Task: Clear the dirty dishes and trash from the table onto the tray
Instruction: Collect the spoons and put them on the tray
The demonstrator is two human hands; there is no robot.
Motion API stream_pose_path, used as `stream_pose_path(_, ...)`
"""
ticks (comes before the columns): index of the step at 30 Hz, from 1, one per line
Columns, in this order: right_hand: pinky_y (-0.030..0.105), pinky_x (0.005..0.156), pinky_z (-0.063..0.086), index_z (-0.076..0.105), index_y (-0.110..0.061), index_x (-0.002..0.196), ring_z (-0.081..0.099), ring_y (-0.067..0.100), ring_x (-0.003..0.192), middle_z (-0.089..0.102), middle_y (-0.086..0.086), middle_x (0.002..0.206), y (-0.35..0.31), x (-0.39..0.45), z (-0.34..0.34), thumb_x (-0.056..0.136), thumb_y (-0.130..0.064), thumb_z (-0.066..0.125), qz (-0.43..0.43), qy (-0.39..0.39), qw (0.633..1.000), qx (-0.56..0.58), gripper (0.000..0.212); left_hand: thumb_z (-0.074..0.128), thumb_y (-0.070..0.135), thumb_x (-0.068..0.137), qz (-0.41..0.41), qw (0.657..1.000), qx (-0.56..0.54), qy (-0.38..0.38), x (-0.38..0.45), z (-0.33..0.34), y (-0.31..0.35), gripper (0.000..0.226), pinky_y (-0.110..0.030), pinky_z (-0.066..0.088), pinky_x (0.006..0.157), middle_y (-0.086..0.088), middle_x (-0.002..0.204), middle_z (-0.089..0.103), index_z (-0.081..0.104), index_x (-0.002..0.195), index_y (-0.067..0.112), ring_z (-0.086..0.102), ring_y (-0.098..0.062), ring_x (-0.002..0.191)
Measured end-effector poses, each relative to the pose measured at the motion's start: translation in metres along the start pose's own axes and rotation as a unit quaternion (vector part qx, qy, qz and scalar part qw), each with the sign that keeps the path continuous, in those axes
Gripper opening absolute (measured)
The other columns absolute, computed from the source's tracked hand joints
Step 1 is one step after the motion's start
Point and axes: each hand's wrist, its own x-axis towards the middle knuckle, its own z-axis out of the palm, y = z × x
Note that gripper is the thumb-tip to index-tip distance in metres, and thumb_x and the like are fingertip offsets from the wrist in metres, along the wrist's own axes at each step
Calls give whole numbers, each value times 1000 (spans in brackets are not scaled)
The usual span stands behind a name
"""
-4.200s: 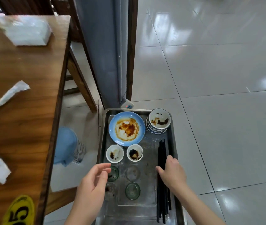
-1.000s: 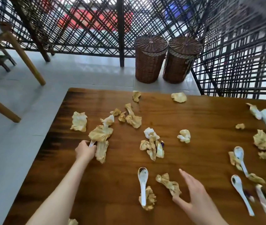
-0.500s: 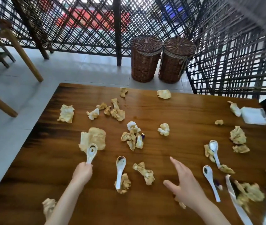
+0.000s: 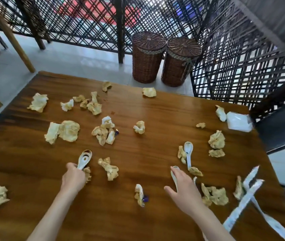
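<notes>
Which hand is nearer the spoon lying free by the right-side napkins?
Right. The right hand sits just below-left of that spoon; the left hand is far across the table, holding another spoon.

Napkins (image 4: 69, 130) across table (image 4: 155, 110); 2 baskets (image 4: 147, 60) behind.

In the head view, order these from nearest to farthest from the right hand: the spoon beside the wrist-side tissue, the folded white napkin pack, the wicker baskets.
From the right hand:
1. Spoon, just beyond it on the table.
2. Napkin pack, at the far right edge.
3. Wicker baskets, on the floor past the table.

Two lidded wicker baskets (image 4: 166, 60) side by side, dark lattice screen (image 4: 86, 23), wooden chair legs (image 4: 14, 40)
</notes>
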Motion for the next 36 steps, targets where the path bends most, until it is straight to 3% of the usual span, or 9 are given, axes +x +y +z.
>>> stream_pose_path(6,29,95,45,37,-23,139,46,15,121,47,-4,134,31,7,1,89,-38,57,47,30,998,-15,56,45,18,94,-46,990,136,3,7,8,6,32,-43,47,84,-26,113,56,46,115,-6,54,-40,100)
stream_pose_path(9,29,85,49,48,-21,126,53,16,109,54,-2,118,36,15,1,90,-32,56,69,37,997,-18,38,43,24,93,-53,972,230,-16,7,7,12,35,-40,43,83,-19,115,53,53,118,1,50,-34,103)
stream_pose_path(13,28,78,52,52,-19,113,58,16,101,58,-1,108,38,24,4,90,-29,58,79,31,996,-8,26,48,27,91,-106,957,270,-21,5,8,18,37,-48,39,90,-18,125,42,50,122,8,41,-36,112)
stream_pose_path(18,28,75,49,46,-17,117,60,21,101,61,2,109,35,36,13,88,-29,62,103,9,995,6,35,40,20,94,-61,974,208,-57,17,11,8,34,-42,46,85,-21,106,58,53,115,-2,55,-37,98)
stream_pose_path(22,32,75,53,40,-15,115,63,25,98,61,7,108,34,45,19,85,-21,66,150,3,988,22,39,31,25,99,24,993,99,-54,9,10,5,33,-34,36,52,-15,80,57,51,94,-1,54,-27,67)
stream_pose_path(26,30,68,52,43,-14,103,62,23,92,61,6,101,37,50,24,84,-14,66,188,-1,980,59,30,32,31,100,70,995,7,-67,-15,10,13,35,-31,35,51,-8,70,52,50,82,7,47,-20,59)
stream_pose_path(29,29,65,49,49,-15,87,58,17,80,58,0,87,42,52,25,85,-20,67,188,1,977,99,18,31,32,100,74,991,-48,-104,-32,16,28,36,-30,35,52,-7,68,49,51,85,6,45,-20,58)
stream_pose_path(33,24,52,42,52,-17,70,56,15,65,57,-1,71,45,60,6,91,-22,58,201,60,965,158,22,29,37,99,86,987,-52,-126,-51,28,50,36,-42,47,71,-16,93,63,55,105,12,60,-33,85)
stream_pose_path(36,21,45,33,51,-19,62,50,12,58,53,-2,63,54,73,-15,90,-17,56,232,100,947,198,28,30,32,100,111,981,-72,-140,-63,40,68,33,-32,36,56,-7,71,52,53,87,11,48,-20,62)
